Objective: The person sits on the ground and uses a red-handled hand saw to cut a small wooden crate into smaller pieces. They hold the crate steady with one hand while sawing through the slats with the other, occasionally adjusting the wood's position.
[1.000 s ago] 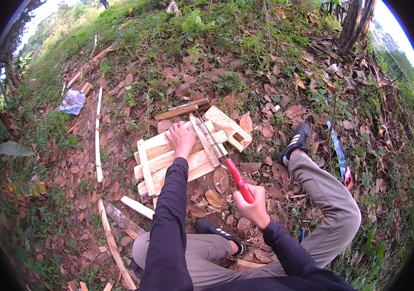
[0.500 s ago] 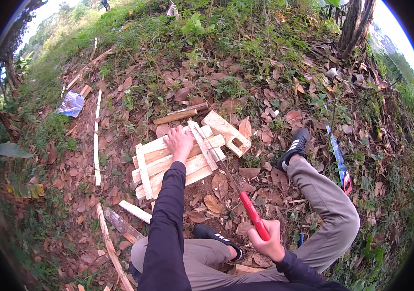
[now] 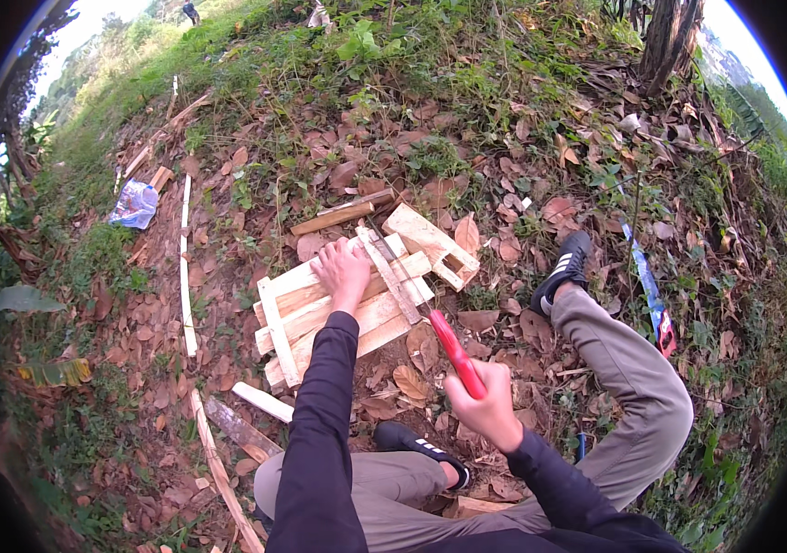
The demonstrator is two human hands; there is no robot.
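A small panel of pale wooden slats (image 3: 310, 318) lies on the leaf-covered ground before me, joined by a crosspiece near each end. My left hand (image 3: 344, 275) rests on the slats with its fingers spread, beside the right-hand crosspiece (image 3: 388, 275). My right hand (image 3: 485, 405) is wrapped round the red handle of a handsaw (image 3: 451, 346). Its thin blade reaches up and left over the slat ends, close along the outer side of that crosspiece. How deep the blade sits in the wood I cannot tell.
Behind the panel lie loose wood blocks (image 3: 331, 218) and a board with a rectangular notch (image 3: 430, 241). A blue saw-like strip (image 3: 647, 286) lies right of my shoe (image 3: 567, 267). Long wood strips (image 3: 188, 276) and a clear plastic bag (image 3: 136, 205) are at the left.
My right hand has pushed the saw forward and left, so its handle is now close to the panel's edge. The left hand stays in place on the slats.
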